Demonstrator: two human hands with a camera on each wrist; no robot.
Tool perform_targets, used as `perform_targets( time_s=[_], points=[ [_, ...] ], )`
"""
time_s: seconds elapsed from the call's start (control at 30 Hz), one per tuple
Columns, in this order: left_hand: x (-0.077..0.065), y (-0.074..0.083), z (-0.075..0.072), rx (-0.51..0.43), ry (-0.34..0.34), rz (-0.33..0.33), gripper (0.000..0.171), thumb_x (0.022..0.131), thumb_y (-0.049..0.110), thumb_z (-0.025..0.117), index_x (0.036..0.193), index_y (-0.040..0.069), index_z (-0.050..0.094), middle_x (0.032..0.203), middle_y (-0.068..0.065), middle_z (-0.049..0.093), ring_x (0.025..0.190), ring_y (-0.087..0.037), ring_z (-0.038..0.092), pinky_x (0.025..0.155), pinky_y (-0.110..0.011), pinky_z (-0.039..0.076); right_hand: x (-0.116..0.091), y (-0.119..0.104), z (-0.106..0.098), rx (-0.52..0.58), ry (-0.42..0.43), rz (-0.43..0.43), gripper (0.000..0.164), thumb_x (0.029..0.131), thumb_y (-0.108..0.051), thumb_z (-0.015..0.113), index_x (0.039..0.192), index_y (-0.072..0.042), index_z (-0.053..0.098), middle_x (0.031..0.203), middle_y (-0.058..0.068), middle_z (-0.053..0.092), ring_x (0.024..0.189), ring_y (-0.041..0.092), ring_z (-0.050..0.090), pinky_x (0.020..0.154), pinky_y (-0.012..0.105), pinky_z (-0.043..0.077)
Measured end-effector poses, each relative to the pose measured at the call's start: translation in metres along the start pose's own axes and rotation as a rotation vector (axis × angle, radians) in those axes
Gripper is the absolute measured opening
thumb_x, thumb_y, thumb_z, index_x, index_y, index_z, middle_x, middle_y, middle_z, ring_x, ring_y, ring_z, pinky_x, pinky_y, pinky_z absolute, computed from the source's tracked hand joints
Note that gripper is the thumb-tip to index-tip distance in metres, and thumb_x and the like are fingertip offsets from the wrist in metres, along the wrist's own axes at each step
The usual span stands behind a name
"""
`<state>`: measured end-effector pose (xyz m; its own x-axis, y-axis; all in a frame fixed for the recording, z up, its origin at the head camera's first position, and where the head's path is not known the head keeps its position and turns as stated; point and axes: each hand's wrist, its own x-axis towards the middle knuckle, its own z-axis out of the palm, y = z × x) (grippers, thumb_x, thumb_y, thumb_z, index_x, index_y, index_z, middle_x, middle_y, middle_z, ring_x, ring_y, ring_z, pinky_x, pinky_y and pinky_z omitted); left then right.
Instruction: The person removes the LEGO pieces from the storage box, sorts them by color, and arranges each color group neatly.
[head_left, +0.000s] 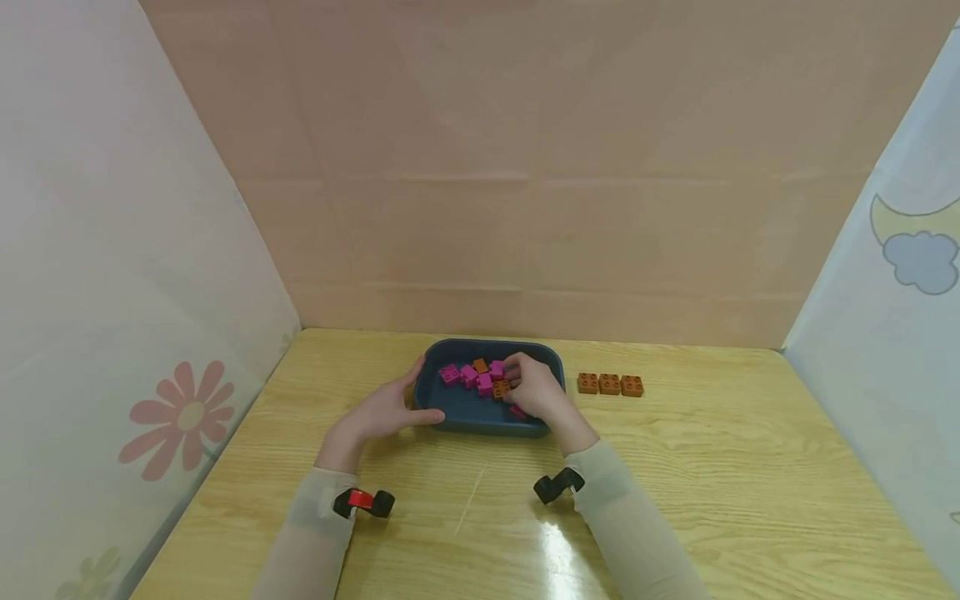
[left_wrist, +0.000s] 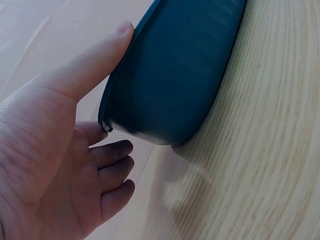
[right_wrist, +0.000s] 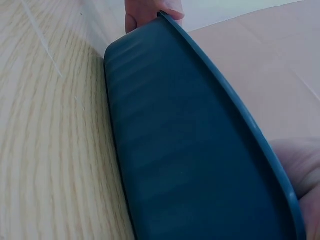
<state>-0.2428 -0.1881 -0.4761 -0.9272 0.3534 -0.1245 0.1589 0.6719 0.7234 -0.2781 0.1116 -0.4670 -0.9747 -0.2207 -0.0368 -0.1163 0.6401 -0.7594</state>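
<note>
Wooden tabletop [head_left: 720,483]: spread left hand [head_left: 386,410] steadies blue tray [head_left: 480,425]; right hand [head_left: 536,390], grip indiscernible, apparently selects orange brick [head_left: 500,390], next needing clear lift.

Smooth plastic tray [head_left: 468,410] (with a faint sheen), glossy wood-grained tabletop [head_left: 712,475].

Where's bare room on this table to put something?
Bare table lies right of the row of orange blocks, between left hand and flowered wall, and in front of the tray between the sleeves. The tray's middle is crowded with blocks and the right hand.
</note>
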Motion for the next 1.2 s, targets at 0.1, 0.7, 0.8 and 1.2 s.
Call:
perform_targets(
  time_s=[0.1, 0.7, 0.8, 1.2],
  points=[
    [0.0, 0.0001, -0.0001, 0.001, 0.0, -0.003, 0.123, 0.087, 0.067, 0.081, 0.175, 0.024, 0.006, 0.174, -0.017, 0.026, 0.153, -0.045, 0.037, 0.119, -0.066, 0.036, -0.0004, -0.0005, 0.0, 0.002, 0.006, 0.01, 0.043, 0.089, 0.004, 0.083, 0.128, -0.001, 0.065, 0.12, 0.012, 0.071, 0.112, 0.032, 0.068, 0.1, 0.05, 0.056],
    [-0.0009, 0.0016, -0.0005, -0.004, -0.003, 0.004, 0.122, 0.088, 0.066, 0.081, 0.174, 0.024, 0.006, 0.175, -0.016, 0.024, 0.155, -0.045, 0.034, 0.12, -0.066, 0.034, -0.0005, -0.0018, 0.0003, -0.097, -0.032, 0.003, 0.032, 0.087, -0.004, 0.087, 0.118, -0.004, 0.079, 0.116, 0.012, 0.077, 0.106, 0.028, 0.069, 0.099, 0.048, 0.057],
    [-0.0013, 0.002, -0.0006, -0.008, -0.002, 0.002, 0.122, 0.087, 0.066, 0.081, 0.174, 0.023, 0.006, 0.175, -0.016, 0.024, 0.155, -0.045, 0.033, 0.12, -0.066, 0.034, -0.0001, -0.0019, 0.0, -0.114, -0.04, 0.001, 0.031, 0.087, -0.005, 0.087, 0.118, -0.004, 0.081, 0.116, 0.011, 0.077, 0.105, 0.027, 0.069, 0.098, 0.048, 0.057],
    [-0.0016, 0.0026, 0.0, -0.021, -0.003, -0.002, 0.122, 0.088, 0.064, 0.082, 0.174, 0.025, 0.005, 0.175, -0.016, 0.023, 0.156, -0.044, 0.031, 0.121, -0.067, 0.032, 0.0002, -0.0033, -0.0005, -0.116, -0.05, -0.005, 0.031, 0.089, -0.008, 0.087, 0.119, -0.003, 0.08, 0.115, 0.011, 0.078, 0.105, 0.027, 0.07, 0.099, 0.048, 0.057]
  ],
)
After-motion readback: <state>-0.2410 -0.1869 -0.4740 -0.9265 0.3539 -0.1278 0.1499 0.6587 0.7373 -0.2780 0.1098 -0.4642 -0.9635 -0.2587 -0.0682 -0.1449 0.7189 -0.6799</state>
